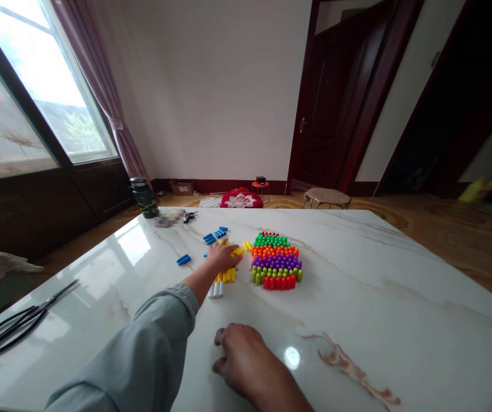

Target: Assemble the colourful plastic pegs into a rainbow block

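My left hand [222, 258] reaches over a group of small yellow capsule-shaped pieces [229, 275], fingers spread above them and partly covering them. Whether a fingertip touches one is hidden. Three or so white pieces [215, 290] lie just below the yellow ones, and blue pieces [215, 235] lie beyond the hand. To its right, rounded pieces stand packed in colour rows: green [272, 240], orange [275, 252], purple [277, 262], olive [277, 274] and red [279, 282]. My right hand [246, 361] rests near the front of the table, fingers loosely bent and apart, with nothing visible in them.
Large black-handled scissors [27, 320] lie at the left of the glossy marble-patterned table [383, 309]. A camouflage flask [143, 198], a blurred item [169, 217] and pliers [190, 217] are at the far left edge. A stool [327, 197] stands beyond the table.
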A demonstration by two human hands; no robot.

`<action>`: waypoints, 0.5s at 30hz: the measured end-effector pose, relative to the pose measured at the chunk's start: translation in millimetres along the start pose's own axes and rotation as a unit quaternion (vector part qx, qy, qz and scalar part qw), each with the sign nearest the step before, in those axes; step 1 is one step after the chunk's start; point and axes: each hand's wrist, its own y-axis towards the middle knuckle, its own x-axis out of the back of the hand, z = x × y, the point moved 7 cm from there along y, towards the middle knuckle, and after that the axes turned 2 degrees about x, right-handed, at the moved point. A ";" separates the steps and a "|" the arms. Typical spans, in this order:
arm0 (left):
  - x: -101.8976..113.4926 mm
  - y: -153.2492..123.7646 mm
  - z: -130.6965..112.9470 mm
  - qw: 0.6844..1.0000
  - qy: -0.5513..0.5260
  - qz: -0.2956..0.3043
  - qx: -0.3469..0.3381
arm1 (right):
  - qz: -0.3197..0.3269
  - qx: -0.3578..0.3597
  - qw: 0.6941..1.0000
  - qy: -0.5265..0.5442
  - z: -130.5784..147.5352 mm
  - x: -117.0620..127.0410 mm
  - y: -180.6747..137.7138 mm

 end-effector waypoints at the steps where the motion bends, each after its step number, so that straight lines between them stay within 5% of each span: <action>1: 0.1 -3.7 0.1 1.000 0.000 0.001 -0.003 | 0.006 0.001 1.000 -0.012 2.5 -0.7 1.0; 15: 29.0 -49.4 5.0 0.991 -0.130 -0.011 -0.018 | 0.009 0.007 0.998 -0.054 26.6 4.3 7.7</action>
